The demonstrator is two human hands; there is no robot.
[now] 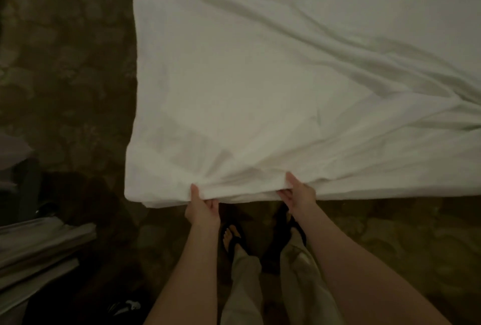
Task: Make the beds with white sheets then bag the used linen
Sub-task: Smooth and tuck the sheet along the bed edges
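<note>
Your left hand [201,208] and right hand [296,195] both pinch the near edge of the white sheet [260,90], thumbs on top. It lies spread over the bed, wrinkled on the right. You are making the bed; next, pull it smooth and tuck it under.
</note>
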